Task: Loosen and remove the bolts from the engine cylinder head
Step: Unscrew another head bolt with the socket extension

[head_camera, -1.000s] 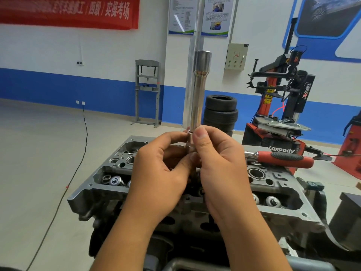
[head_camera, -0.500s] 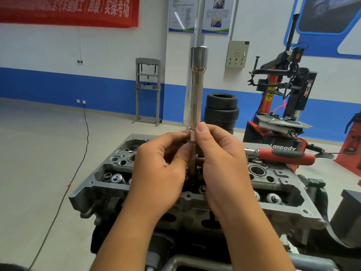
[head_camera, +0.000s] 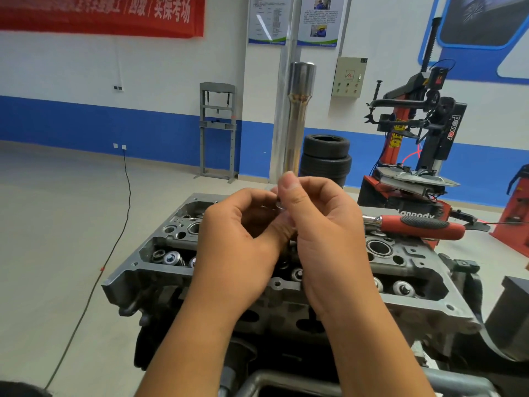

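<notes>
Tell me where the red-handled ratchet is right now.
In the head view, the red-handled ratchet lies on the far right part of the cylinder head, just right of the right hand and untouched.

Glossy polished metal socket (head_camera: 297, 116); matt grey cast-metal cylinder head (head_camera: 423, 299); ratchet (head_camera: 420, 226) grip, red and black.

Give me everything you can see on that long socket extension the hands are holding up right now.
The long socket extension is a slim, shiny metal rod, polished like chrome, standing nearly upright above the cylinder head. Its top end flares into a wider, darker cylinder; below that sits a brownish discoloured band at the neck. The lower end is hidden between the fingers of the left hand and right hand, which pinch it together. What is on its bottom tip cannot be told.
</notes>
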